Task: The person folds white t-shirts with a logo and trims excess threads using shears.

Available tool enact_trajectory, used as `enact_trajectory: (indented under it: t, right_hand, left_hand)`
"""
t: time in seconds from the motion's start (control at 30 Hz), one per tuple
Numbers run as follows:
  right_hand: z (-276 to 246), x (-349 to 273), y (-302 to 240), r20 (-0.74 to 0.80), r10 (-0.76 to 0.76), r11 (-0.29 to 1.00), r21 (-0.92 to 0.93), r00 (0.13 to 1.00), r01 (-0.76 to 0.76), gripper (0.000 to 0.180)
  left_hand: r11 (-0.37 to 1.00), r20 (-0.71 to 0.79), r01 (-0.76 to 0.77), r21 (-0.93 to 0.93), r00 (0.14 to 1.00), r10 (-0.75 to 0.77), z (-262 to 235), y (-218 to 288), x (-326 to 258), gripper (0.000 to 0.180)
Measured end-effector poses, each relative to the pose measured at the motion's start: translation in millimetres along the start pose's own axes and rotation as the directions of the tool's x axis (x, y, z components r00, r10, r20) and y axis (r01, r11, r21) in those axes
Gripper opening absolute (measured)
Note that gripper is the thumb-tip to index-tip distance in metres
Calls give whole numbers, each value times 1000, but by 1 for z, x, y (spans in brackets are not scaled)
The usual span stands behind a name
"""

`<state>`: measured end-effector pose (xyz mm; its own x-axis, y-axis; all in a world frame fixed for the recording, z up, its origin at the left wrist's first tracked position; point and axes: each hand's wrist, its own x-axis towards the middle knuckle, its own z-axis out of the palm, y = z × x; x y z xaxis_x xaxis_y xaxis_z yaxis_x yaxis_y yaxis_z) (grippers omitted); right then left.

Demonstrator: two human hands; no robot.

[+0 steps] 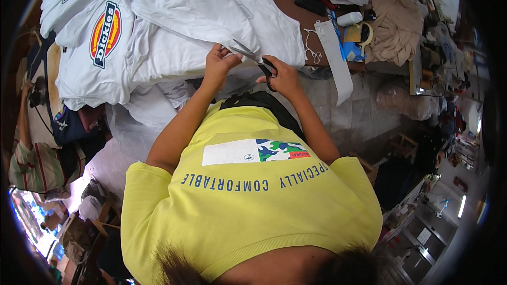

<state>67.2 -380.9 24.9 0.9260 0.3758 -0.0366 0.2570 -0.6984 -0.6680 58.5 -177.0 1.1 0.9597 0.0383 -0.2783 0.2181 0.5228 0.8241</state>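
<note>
White T-shirts lie spread in a pile on the table before me, with a printed red, yellow and black emblem showing on the left. My left hand is closed in a pinch at the near edge of the top white garment, by the scissor tips; its fingers seem to hold the cloth there. Through the black handles of the scissors go the fingers of my right hand. Their metal blades point up and left, beside my left fingertips. Whether cloth lies between the blades I cannot tell.
Right of the shirts, a long white strip hangs over the brown table's edge beside a white cord. Farther right are a tape roll and beige cloth. At far left another person's arm reaches toward a machine.
</note>
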Motion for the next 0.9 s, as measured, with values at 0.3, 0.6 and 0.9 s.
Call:
enact_trajectory:
  t: [0.3, 0.6, 0.9]
  right_hand:
    - [7, -2, 8, -103, -77, 997, -2, 992, 77, 66]
    - [4, 12, -6, -35, -54, 998, -33, 998, 53, 67]
    - [8, 11, -2, -66, -65, 998, 2, 996, 65, 65]
  left_hand:
    - [996, -45, -31, -86, 999, 27, 0, 7, 4, 33]
    - [997, -43, -29, -78, 999, 26, -1, 10, 3, 35]
    - [986, -89, -74, -149, 994, 61, -5, 19, 9, 41]
